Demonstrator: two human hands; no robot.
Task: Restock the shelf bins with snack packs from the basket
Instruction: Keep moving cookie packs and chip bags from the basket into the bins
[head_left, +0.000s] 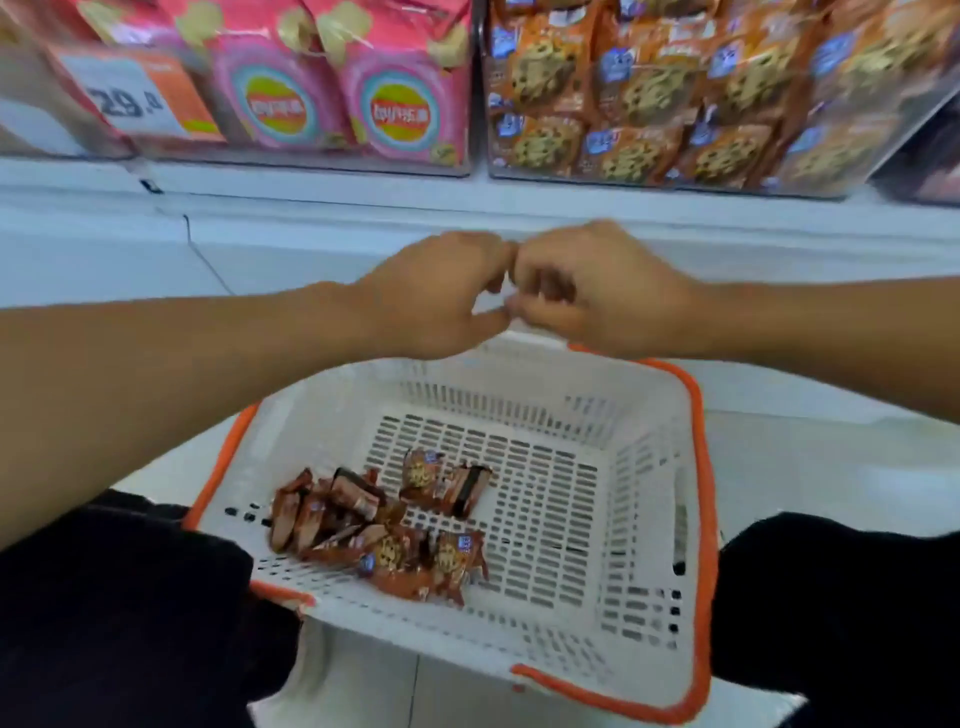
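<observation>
A white plastic basket (644, 467) with an orange rim sits on the floor between my knees. Several brown cookie snack packs (384, 530) lie in its near left part. My left hand (436, 296) and my right hand (597, 291) meet fingertip to fingertip above the basket's far rim, below the shelf. Fingers on both are curled. I see no pack in my left hand. A dark patch shows between my right hand's fingers; I cannot tell whether it is a pack or shadow. The clear shelf bin (675, 93) at upper right is full of the same brown cookie packs.
A bin of pink snack bags (337, 88) stands at upper left, with a price tag (140, 93) in front of it. The white shelf ledge (311, 208) runs across below the bins. My dark-clothed knees (114, 613) flank the basket.
</observation>
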